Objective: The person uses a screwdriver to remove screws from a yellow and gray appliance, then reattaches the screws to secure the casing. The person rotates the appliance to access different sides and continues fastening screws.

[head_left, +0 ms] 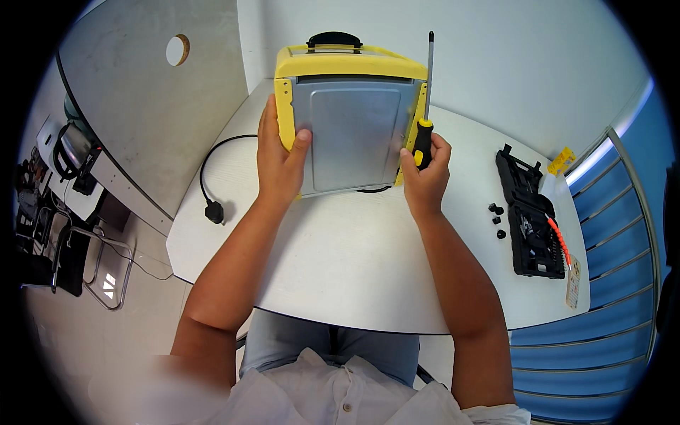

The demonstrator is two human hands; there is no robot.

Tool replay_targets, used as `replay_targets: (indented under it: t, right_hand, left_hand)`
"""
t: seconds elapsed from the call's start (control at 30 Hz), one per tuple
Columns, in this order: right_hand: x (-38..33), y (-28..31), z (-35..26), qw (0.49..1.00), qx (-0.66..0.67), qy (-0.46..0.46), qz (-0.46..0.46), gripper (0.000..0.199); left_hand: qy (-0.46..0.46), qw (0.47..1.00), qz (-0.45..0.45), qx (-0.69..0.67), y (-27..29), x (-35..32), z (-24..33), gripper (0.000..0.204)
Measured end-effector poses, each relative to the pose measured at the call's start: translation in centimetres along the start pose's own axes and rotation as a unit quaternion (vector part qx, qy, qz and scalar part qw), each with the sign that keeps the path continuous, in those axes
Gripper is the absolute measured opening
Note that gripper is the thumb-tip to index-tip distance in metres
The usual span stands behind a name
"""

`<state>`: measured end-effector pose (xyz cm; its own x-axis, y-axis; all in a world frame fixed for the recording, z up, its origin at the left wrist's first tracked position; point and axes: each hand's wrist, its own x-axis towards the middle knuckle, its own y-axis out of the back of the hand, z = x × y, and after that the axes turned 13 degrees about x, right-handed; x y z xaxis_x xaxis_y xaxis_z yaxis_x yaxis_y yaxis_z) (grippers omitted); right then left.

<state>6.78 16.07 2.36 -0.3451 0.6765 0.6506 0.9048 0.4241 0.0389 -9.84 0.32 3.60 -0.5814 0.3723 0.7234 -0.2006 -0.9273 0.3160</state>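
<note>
A boxy yellow appliance (352, 65) with a flat grey metal panel (354, 134) stands tilted up over the table, the panel toward me. On its top sits a black handle-like part (334, 40). My left hand (281, 159) grips the left side, thumb pressed on the panel. At the right side, my right hand (427, 177) is closed round the black-and-yellow handle of a screwdriver (423, 138), its shaft pointing up. The right thumb also touches the appliance's lower right edge. The fingers behind the appliance are hidden.
A black power plug (214, 212) on its cord lies at the table's left. On the right are an open black tool case (533, 241), several small black parts (501, 234), an orange flexible shaft (559, 241) and a yellow box (562, 161). Metal railings (623, 265) border the right side.
</note>
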Motion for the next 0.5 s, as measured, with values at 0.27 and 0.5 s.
replay_targets:
  t: [0.27, 0.5]
  right_hand:
    - [-0.1, 0.2, -0.8, 0.998, 0.065, -0.009, -0.009, 0.046]
    - [-0.2, -0.1, -2.0, 0.987, 0.154, -0.049, -0.002, 0.043]
  left_hand:
    - [-0.001, 1.000, 0.012, -0.002, 1.1, 0.6, 0.3, 0.063]
    - [0.056, 0.997, -0.001, -0.043, 2.1, 1.2, 0.6, 0.060]
